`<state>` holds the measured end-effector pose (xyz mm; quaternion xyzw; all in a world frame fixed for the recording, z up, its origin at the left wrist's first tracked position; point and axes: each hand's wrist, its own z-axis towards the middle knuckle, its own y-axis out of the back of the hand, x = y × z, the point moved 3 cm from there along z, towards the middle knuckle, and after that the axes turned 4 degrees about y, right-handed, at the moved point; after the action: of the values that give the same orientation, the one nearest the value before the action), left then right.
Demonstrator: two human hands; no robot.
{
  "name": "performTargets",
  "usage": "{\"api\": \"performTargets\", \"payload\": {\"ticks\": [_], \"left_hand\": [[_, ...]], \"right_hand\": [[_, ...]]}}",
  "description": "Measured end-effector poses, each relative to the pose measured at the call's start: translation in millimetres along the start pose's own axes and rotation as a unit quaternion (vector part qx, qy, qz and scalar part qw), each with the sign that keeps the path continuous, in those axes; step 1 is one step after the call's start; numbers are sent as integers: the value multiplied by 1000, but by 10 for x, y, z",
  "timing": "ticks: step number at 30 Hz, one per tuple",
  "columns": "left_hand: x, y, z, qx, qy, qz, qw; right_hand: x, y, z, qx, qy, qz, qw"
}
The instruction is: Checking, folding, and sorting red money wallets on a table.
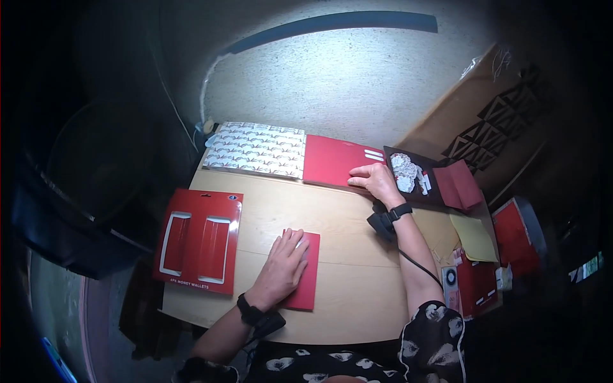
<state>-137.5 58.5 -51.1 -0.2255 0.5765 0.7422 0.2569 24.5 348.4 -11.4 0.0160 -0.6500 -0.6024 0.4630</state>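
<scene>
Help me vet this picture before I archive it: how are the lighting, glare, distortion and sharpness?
Head view: light pools on the wall, the rim falling to near-black; head view: a small pale sheen on the right edge of the red pack; head view: the wall strip looks bowed, likely by the fisheye; head view: left hand and right hand look fairly sharp.

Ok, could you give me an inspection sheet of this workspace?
Surface: light wooden tabletop
Job's things: narrow red envelope; red panel with white strips
Clutter: twin-window red pack, left; patterned white panel, back; crumpled white wrapper and yellow paper, right
Grips: left grip over the envelope; right grip touching the red panel
Cables: black cable along the right forearm; thin white cord, left
Surroundings: wall with blue strip; patterned cardboard, right
</scene>
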Motion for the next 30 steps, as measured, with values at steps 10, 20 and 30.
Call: {"api": "performTargets", "payload": {"ticks": [10, 20, 30], "left_hand": [[-167, 62, 46, 10, -39, -92, 995], [-124, 29, 48, 5, -47, -78, 996], [-161, 5, 33, -8, -49, -130, 990]], "right_hand": [[-3, -51, -3, -12, 79, -26, 996], [7, 8, 20, 23, 7, 72, 997], [287, -43, -69, -254, 315, -60, 913]]}}
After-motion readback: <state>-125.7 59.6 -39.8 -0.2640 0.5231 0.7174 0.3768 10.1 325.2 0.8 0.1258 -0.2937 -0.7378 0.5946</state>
